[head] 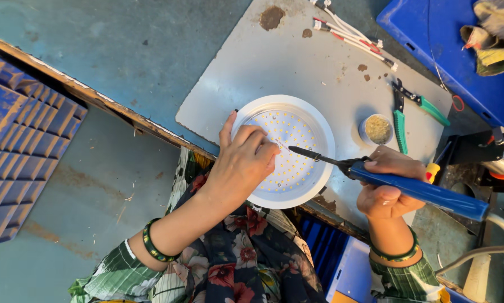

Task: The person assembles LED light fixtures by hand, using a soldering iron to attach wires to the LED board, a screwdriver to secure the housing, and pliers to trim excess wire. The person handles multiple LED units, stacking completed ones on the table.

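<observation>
Left hand [245, 163] rests on the round white LED downlight [285, 150], fingertips pinched on a thin wire over the LED board. Right hand [387, 182] is fisted around a blue-handled soldering iron [397, 184], tip over the board. Downlight sits on a grey metal sheet [297, 62]; green pliers [400, 115] and a small flux tin [377, 129] lie nearby.

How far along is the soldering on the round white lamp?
Done: the lamp lies on the grey board, its panel full of small yellow dots.
In hand: the left hand holds a thin wire on the panel; the right hand grips the blue soldering iron, its tip just above the panel.
Left: I cannot tell which joints are finished. White wires and green cutters lie unused.
</observation>
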The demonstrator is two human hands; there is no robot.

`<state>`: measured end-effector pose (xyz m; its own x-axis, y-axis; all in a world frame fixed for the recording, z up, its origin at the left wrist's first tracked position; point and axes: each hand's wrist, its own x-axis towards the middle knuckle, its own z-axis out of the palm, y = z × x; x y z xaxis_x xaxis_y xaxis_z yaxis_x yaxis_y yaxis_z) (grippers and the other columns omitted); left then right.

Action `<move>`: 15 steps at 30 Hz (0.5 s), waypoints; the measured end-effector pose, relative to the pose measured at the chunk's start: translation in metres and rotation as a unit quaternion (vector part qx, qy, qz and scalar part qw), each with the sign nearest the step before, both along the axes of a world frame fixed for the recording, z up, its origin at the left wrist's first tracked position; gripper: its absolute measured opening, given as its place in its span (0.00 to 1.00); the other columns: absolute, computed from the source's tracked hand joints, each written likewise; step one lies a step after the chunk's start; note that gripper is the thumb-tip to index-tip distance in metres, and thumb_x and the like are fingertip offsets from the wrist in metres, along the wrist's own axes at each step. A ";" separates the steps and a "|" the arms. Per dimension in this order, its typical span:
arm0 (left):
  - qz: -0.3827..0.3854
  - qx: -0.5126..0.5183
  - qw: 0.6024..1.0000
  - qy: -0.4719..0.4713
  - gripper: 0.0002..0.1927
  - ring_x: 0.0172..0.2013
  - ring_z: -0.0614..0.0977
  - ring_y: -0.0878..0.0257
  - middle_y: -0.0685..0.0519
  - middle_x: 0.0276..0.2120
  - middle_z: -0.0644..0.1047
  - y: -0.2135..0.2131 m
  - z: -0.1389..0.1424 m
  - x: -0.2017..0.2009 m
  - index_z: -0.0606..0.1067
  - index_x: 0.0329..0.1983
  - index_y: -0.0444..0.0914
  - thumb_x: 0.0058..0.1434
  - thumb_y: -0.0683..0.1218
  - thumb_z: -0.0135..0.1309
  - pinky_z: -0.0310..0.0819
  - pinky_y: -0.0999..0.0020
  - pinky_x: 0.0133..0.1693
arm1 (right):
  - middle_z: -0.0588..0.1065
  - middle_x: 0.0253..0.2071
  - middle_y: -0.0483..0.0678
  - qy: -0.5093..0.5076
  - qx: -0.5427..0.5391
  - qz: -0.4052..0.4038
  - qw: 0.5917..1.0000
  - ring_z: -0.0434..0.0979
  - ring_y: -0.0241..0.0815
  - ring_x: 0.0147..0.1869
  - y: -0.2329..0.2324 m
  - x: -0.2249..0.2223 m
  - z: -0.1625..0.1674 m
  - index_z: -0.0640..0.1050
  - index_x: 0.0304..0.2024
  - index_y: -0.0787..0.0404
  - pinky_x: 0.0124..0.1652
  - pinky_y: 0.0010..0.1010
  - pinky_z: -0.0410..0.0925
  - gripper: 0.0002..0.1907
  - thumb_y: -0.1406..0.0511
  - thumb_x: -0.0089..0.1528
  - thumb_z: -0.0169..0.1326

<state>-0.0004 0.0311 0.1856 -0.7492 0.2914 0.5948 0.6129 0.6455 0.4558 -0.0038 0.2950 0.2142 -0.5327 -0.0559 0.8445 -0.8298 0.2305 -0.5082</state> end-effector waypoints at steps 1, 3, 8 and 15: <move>0.003 -0.002 1.000 0.002 0.09 0.52 0.76 0.57 0.54 0.38 0.76 0.001 0.000 -0.001 0.76 0.39 0.40 0.56 0.41 0.62 0.48 0.34 0.70 | 0.71 0.32 0.52 0.012 0.007 0.002 1.000 0.65 0.36 0.19 -0.001 -0.002 -0.002 0.69 0.39 0.69 0.23 0.26 0.60 0.29 0.47 0.70 0.49; 0.005 -0.005 1.000 -0.001 0.09 0.52 0.76 0.57 0.54 0.38 0.76 0.002 -0.001 -0.003 0.76 0.39 0.40 0.56 0.41 0.62 0.48 0.34 0.70 | 0.71 0.31 0.52 0.032 0.037 -0.015 0.999 0.68 0.40 0.24 -0.002 -0.003 -0.004 0.70 0.39 0.69 0.24 0.29 0.64 0.28 0.48 0.70 0.48; -0.004 -0.009 1.000 -0.011 0.09 0.52 0.76 0.58 0.54 0.37 0.75 0.001 0.000 -0.007 0.76 0.38 0.40 0.55 0.41 0.63 0.47 0.33 0.70 | 0.72 0.34 0.53 0.076 0.074 -0.041 0.994 0.73 0.45 0.30 -0.002 -0.005 -0.008 0.70 0.40 0.68 0.30 0.34 0.72 0.26 0.49 0.72 0.46; -0.025 -0.015 0.999 -0.020 0.10 0.54 0.75 0.57 0.54 0.39 0.74 0.000 0.001 -0.012 0.75 0.39 0.39 0.55 0.42 0.63 0.45 0.33 0.71 | 0.72 0.33 0.53 0.076 0.086 -0.058 0.992 0.74 0.47 0.32 -0.003 -0.005 -0.011 0.70 0.40 0.67 0.32 0.37 0.73 0.26 0.49 0.72 0.45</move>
